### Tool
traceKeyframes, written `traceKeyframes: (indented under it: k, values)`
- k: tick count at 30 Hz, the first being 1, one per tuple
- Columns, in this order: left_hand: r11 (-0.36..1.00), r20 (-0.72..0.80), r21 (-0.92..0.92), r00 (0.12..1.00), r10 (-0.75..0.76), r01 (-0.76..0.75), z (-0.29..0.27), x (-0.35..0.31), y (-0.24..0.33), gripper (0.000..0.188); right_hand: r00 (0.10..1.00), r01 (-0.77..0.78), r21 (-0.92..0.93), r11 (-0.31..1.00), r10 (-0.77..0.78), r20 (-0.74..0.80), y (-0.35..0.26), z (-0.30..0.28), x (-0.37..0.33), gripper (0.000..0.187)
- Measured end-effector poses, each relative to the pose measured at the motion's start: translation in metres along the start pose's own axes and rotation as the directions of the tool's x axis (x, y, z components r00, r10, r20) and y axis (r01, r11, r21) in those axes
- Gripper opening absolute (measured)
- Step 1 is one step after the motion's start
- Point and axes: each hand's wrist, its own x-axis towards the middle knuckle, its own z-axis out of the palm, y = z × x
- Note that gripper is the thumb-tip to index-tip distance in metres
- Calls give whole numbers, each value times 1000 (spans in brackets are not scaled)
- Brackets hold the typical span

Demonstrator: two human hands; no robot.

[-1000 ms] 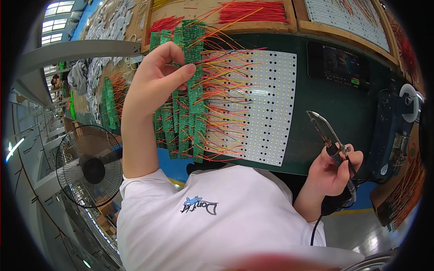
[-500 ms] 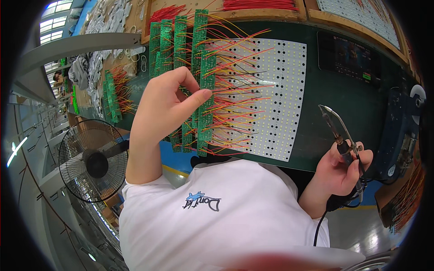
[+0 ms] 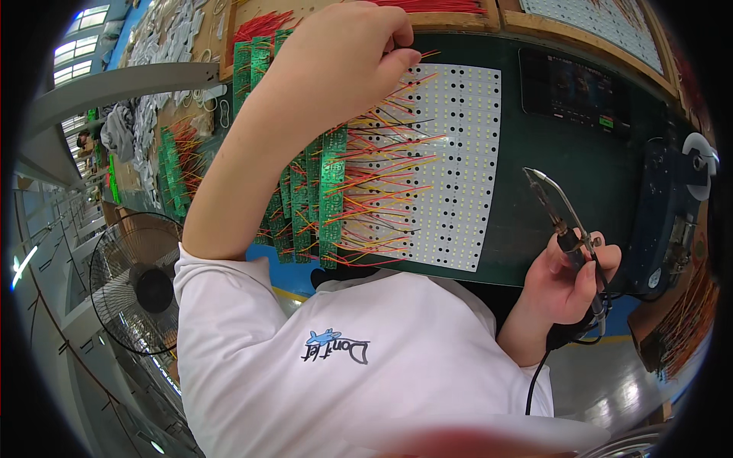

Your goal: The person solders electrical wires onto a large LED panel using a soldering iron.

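My left hand point(image 3: 359, 57) reaches over the far end of the green circuit board strips point(image 3: 333, 191), its fingers curled and the thumb a little apart from them. Nothing shows between the fingertips, which hover by the red and yellow wires point(image 3: 393, 145) soldered along the strips. The wires fan rightward over a white panel point(image 3: 450, 168) dotted with small LEDs and black holes. In my right hand point(image 3: 569, 282) is a soldering iron point(image 3: 569, 238) with a thin curved metal tube beside its tip. The tip points up and away, right of the panel. My left forearm hides part of the strips.
A dark-screened device point(image 3: 573, 91) lies on the green mat at the far right. A blue machine point(image 3: 660, 221) stands at the right edge. Wooden trays point(image 3: 489, 19) line the back, holding red wires. More wired boards point(image 3: 175, 168) lie left; a black fan point(image 3: 149, 282) stands below them.
My left hand has moved away from me and to the right, from the middle of the strips to their far end. My right hand keeps the soldering iron in nearly the same place.
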Motion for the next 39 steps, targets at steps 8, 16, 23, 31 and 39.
traceKeyframes:
  k: [8,16,23,31,39]
  values:
    - [1000,24,13,1000,2,-2,25,7,-11,13,992,125,-432,893,-101,76,-19,19,20,38]
    - [965,-78,-239,993,89,-105,34,9,-21,10,998,47,-466,883,-27,48,-17,54,72,53]
    - [946,-11,-320,999,43,-44,42,13,-21,8,976,-9,-645,764,147,160,-9,74,115,34]
    - [953,50,-299,998,-37,50,44,20,-15,7,993,-104,106,989,98,65,-42,47,141,43]
    - [968,-10,-244,998,58,-59,45,16,-6,5,892,428,-147,892,-443,-93,-102,52,163,44]
